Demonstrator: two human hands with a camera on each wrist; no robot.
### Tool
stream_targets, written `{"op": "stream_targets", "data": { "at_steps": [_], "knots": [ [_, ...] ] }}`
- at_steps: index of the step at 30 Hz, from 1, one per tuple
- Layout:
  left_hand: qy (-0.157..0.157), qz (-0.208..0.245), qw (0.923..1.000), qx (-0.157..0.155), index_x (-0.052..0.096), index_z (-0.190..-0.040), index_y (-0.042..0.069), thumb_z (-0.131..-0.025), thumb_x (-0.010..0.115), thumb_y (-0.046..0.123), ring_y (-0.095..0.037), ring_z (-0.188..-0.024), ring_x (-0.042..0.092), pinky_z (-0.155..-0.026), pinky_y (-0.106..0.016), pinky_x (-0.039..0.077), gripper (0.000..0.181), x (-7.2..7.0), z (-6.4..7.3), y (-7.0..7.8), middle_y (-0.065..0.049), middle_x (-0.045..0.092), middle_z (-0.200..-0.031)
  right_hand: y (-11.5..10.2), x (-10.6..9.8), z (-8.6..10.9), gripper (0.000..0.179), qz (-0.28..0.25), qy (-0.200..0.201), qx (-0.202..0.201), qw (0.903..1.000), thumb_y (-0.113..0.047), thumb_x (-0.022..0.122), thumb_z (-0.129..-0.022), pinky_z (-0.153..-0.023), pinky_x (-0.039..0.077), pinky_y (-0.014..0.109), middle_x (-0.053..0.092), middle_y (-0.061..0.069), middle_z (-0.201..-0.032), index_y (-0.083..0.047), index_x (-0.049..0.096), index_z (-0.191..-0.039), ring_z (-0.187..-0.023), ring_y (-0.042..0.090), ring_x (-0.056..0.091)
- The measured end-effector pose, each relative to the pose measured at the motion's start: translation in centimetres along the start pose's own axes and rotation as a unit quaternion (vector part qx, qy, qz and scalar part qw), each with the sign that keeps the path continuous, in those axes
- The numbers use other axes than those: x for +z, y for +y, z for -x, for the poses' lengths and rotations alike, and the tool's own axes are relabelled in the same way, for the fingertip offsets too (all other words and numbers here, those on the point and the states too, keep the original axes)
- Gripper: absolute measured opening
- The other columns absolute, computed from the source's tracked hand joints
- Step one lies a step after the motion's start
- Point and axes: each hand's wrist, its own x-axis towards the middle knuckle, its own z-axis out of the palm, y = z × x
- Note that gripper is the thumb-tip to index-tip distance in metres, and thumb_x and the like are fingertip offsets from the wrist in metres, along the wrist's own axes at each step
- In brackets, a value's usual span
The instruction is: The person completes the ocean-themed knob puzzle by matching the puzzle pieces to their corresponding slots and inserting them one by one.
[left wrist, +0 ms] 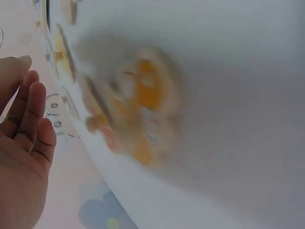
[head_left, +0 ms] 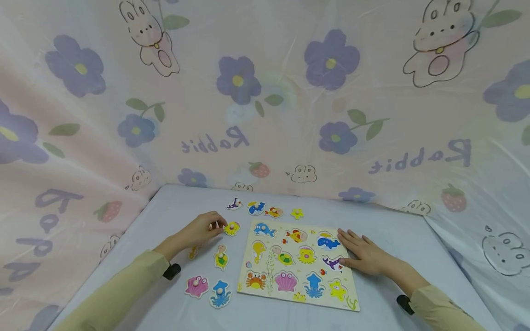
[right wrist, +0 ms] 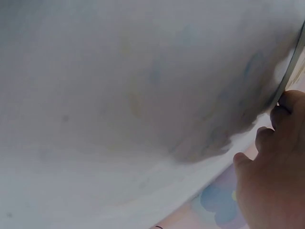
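Observation:
My left hand [head_left: 203, 228] is beside a yellow octopus puzzle piece [head_left: 233, 229], fingertips near its left edge. In the left wrist view, the left hand's [left wrist: 26, 124] fingers are loosely bent, with nothing seen between them. My right hand [head_left: 366, 252] rests with spread fingers on the right edge of the sea-animal puzzle board [head_left: 298, 301]. A turtle piece [head_left: 221, 257] and a partly hidden seahorse piece [head_left: 193, 252] lie below the left hand. A blurred orange piece [left wrist: 148, 90] is close to the left wrist camera.
A purple orca piece [head_left: 234, 204], whale piece [head_left: 256, 208], fish piece [head_left: 273, 212] and star piece [head_left: 297, 213] lie behind the board. A pink shell piece [head_left: 197, 287] and blue squid piece [head_left: 220, 294] lie at its left. A printed curtain [head_left: 281, 115] hangs behind the table.

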Motion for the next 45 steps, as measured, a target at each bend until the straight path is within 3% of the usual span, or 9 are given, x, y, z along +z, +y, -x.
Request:
{"op": "stream_targets", "data": {
  "at_steps": [7,13,17,21,24,30,38,45],
  "knots": [
    [-0.005,0.01,0.9994,0.034,0.07,-0.119,0.002,-0.101,0.069,0.008,-0.013,-0.089,0.058,-0.071,-0.026,0.052,0.02,1.4,-5.3,2.0,0.0,0.064,-0.102,0.5,0.2,0.2,0.091,0.003,-0.004,0.008,1.0,-0.063,0.06,-0.097,-0.118,0.014,0.072,0.026,0.015,-0.169,-0.006,0.031,-0.162,-0.154,0.047,0.02],
    [-0.016,0.005,0.9986,0.05,0.07,-0.121,0.003,-0.101,0.069,0.009,-0.012,-0.092,0.058,-0.078,-0.027,0.052,0.021,3.4,-10.0,4.3,-0.001,0.067,-0.108,0.1,0.1,0.2,0.091,-0.003,-0.008,0.012,0.9999,-0.063,0.06,-0.098,-0.119,0.013,0.071,0.025,0.014,-0.17,-0.007,0.031,-0.163,-0.155,0.046,0.018],
    [-0.025,0.007,0.9991,0.033,0.071,-0.119,0.004,-0.1,0.069,0.009,-0.014,-0.09,0.057,-0.081,-0.029,0.051,0.019,4.8,-12.5,5.7,-0.001,0.065,-0.104,-0.1,0.0,0.2,0.091,-0.001,-0.008,0.017,0.9998,-0.064,0.06,-0.098,-0.12,0.013,0.07,0.024,0.013,-0.17,-0.009,0.029,-0.164,-0.155,0.045,0.018],
    [-0.033,0.0,0.9994,-0.012,0.072,-0.116,0.009,-0.102,0.069,0.013,-0.014,-0.09,0.057,-0.082,-0.03,0.05,0.016,5.9,-14.3,6.4,0.002,0.062,-0.101,-0.1,0.0,0.1,0.091,0.001,-0.004,0.016,0.9999,-0.064,0.059,-0.098,-0.12,0.013,0.071,0.024,0.013,-0.171,-0.009,0.03,-0.164,-0.155,0.045,0.019],
    [-0.044,0.004,0.9984,-0.035,0.073,-0.113,0.012,-0.102,0.068,0.014,-0.015,-0.092,0.058,-0.084,-0.031,0.051,0.012,6.6,-15.3,6.2,0.002,0.062,-0.101,0.0,0.0,0.0,0.09,0.001,-0.005,0.017,0.9999,-0.064,0.059,-0.098,-0.12,0.013,0.07,0.024,0.012,-0.171,-0.009,0.03,-0.164,-0.156,0.044,0.019],
    [-0.06,0.0,0.9978,-0.03,0.073,-0.106,0.014,-0.101,0.069,0.013,-0.015,-0.091,0.058,-0.085,-0.031,0.052,0.007,7.8,-16.5,5.0,0.003,0.061,-0.099,0.1,0.1,0.2,0.089,-0.002,-0.008,0.017,0.9998,-0.063,0.059,-0.098,-0.12,0.013,0.07,0.024,0.012,-0.171,-0.008,0.031,-0.163,-0.156,0.044,0.018],
    [-0.057,-0.007,0.9979,-0.031,0.073,-0.109,0.013,-0.102,0.067,0.013,-0.016,-0.092,0.059,-0.088,-0.033,0.052,0.009,7.3,-16.6,5.5,0.002,0.064,-0.1,0.1,-0.4,0.0,0.087,0.062,0.006,-0.009,0.998,-0.064,0.054,-0.101,-0.121,0.016,0.067,0.025,0.012,-0.17,-0.006,0.032,-0.162,-0.155,0.042,0.021],
    [-0.06,-0.015,0.9977,-0.028,0.072,-0.108,0.014,-0.102,0.067,0.014,-0.015,-0.09,0.058,-0.086,-0.032,0.052,0.008,7.7,-16.4,5.5,0.002,0.063,-0.097,-0.2,-0.3,0.2,0.088,0.058,-0.01,-0.007,0.9982,-0.063,0.055,-0.1,-0.121,0.016,0.068,0.025,0.014,-0.17,-0.005,0.032,-0.162,-0.155,0.044,0.022]
  ]
}}
